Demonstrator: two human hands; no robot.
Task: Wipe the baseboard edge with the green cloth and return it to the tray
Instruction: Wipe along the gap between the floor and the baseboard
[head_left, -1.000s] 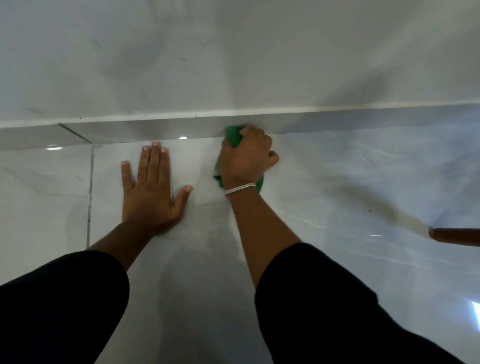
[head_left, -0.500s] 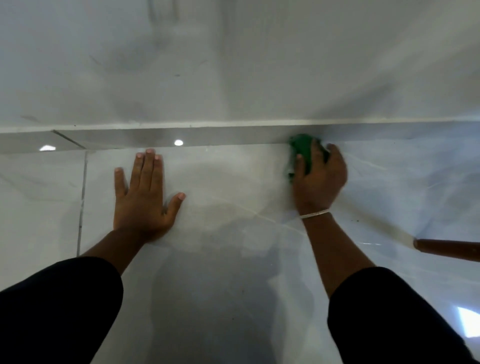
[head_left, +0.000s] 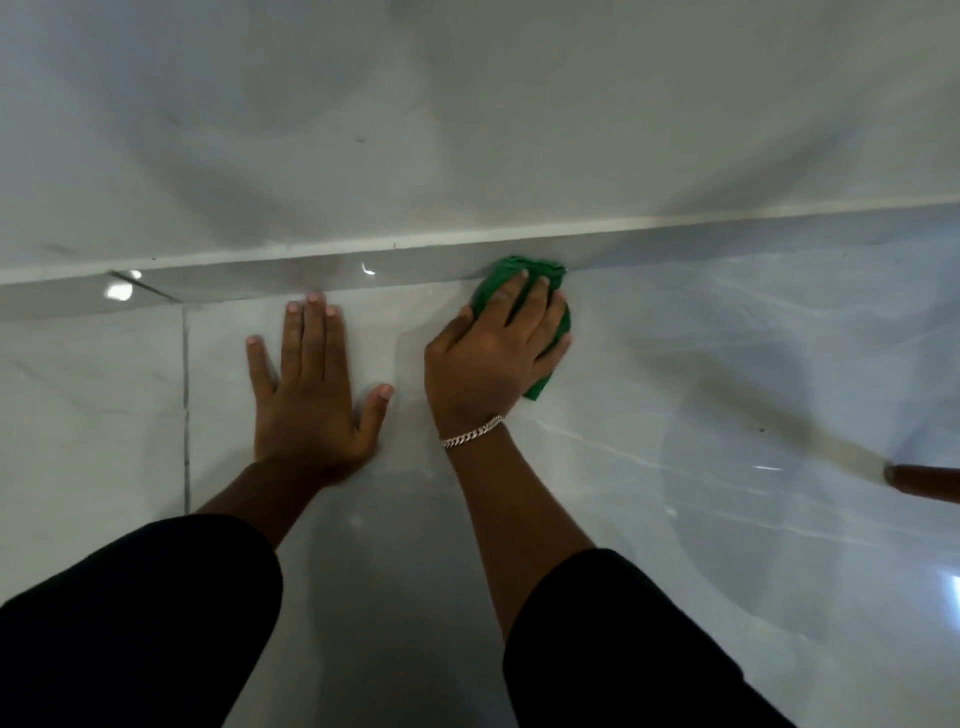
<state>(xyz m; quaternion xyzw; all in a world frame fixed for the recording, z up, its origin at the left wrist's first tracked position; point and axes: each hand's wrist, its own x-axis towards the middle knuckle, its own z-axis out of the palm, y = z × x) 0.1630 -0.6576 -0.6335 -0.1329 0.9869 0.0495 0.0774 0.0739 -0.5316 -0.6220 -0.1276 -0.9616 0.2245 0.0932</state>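
A glossy grey baseboard (head_left: 249, 283) runs across the view where the pale wall meets the tiled floor. My right hand (head_left: 493, 358), with a silver bracelet on its wrist, presses a crumpled green cloth (head_left: 519, 267) against the foot of the baseboard, fingers spread over the cloth. The cloth's lower corner sticks out to the right of the palm. To the left of it, my left hand (head_left: 311, 395) lies flat on the floor tile with its fingers apart and nothing in it. No tray is in view.
A brown wooden furniture leg or handle (head_left: 924, 483) enters from the right edge, low on the floor. A dark grout line (head_left: 186, 410) runs down the floor left of my left hand. Glossy tiles reflect ceiling lights.
My right hand slid the cloth right along the baseboard, then back left, and now sits close to my left hand. The left hand has stayed planted on the floor.
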